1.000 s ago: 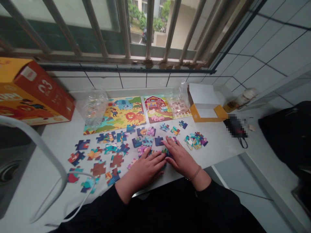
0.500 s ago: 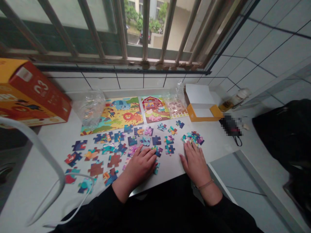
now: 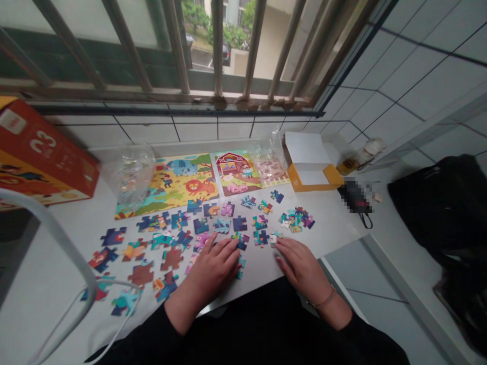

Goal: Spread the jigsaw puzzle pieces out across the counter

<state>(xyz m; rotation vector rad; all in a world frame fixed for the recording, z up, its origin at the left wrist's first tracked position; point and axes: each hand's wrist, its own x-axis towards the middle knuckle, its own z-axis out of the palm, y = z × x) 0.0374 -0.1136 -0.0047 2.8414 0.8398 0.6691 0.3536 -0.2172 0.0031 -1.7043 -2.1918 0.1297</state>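
My right hand point(image 3: 301, 261) has its fingers drawn together with the tips on a small teal-and-white puzzle piece point(image 3: 274, 236), which lies flat on the white counter point(image 3: 262, 268); the thumb stays lower and apart. To its upper right is a heap of puzzle pieces point(image 3: 297, 219). My left hand point(image 3: 215, 266) rests with fingers stretched over the near part of the spread pieces and hides some of them. Just beyond its fingertips lies a dark blue and green piece point(image 3: 241, 240). Brown pieces point(image 3: 172, 257) and a plain navy piece point(image 3: 239, 223) are among the several loose ones.
Behind the pieces lie a safari picture board point(image 3: 190, 177) and a farm picture board point(image 3: 232, 175), with clear plastic bags point(image 3: 133, 175) on them. An open yellow box point(image 3: 314, 175) stands at the back right, a large orange box point(image 3: 45, 152) at left. A white curved stand point(image 3: 72, 238) rises at front left.
My right hand has moved left and nearer from the heap, bringing one puzzle piece beside the spread ones. My left hand stays over the same pieces. The view has shifted slightly.
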